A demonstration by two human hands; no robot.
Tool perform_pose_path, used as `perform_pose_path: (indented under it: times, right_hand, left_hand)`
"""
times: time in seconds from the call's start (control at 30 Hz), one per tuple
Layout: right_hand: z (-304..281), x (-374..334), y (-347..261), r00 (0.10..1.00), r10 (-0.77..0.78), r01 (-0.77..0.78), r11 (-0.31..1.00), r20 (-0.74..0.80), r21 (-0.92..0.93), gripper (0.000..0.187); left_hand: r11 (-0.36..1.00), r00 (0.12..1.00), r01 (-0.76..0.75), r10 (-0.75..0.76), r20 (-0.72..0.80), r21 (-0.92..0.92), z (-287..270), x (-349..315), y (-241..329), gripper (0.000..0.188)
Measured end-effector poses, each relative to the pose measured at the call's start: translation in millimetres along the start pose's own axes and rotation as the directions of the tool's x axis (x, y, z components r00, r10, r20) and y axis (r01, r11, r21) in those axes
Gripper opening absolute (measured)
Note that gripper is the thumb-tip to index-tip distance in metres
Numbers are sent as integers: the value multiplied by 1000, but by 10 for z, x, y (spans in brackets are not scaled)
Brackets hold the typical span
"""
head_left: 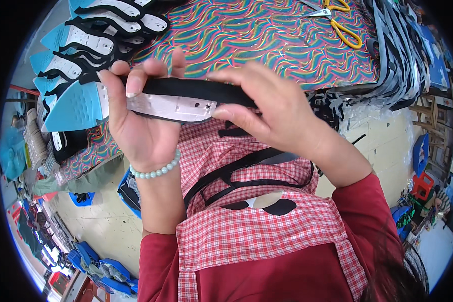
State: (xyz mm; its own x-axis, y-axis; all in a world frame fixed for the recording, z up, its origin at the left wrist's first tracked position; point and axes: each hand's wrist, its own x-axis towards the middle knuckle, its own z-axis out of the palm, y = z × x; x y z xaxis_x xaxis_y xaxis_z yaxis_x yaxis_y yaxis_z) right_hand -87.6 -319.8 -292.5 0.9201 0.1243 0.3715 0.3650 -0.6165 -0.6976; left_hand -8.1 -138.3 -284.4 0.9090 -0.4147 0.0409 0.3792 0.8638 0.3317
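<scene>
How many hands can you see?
2: the left hand holds the blue-and-white piece just beside its blue end, and the right hand holds its other end, along the black edging.

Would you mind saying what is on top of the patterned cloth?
Scissors lie on the cloth; blue-white pieces are piled at left, grey strips at right. Anything behind the right hand is hidden.

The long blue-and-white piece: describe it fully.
The long, slim blue-and-white piece has a pointed blue end at left, a pale, hard-looking section with small dark holes, and a soft-looking black strip along its far edge. Raised roughly crosswise, it is held by the bare left grip beside the blue end and the bare right grip at its right end.
</scene>
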Motion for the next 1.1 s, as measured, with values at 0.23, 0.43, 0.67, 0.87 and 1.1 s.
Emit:
perform_pose_path:
  times: [0.23,0.43,0.67,0.87,1.1]
  right_hand:
    - [533,-194,-216,942,316,-173,745,-112,644,40]
    - [-104,16,67,981,188,-194,910,53,366,24]
    - [-531,246,-178,960,-165,184,981,227,-65,27]
    - [-549,340,-216,938,-224,262,958,266,-117,31]
    - [-495,443,-126,1000,-1,-3,916,12,401,31]
  left_hand:
    - [996,995,50,-55,79,67,-56,-20,-192,31]
    - [-265,831,-501,117,544,824,33,-333,1,30]
    - [-316,796,-604,-286,534,732,372,-62,282,23]
    - [-175,837,-493,-362,410,852,349,-37,190,20]
    - [218,987,-29,-147,63,975,336,-257,178,33]
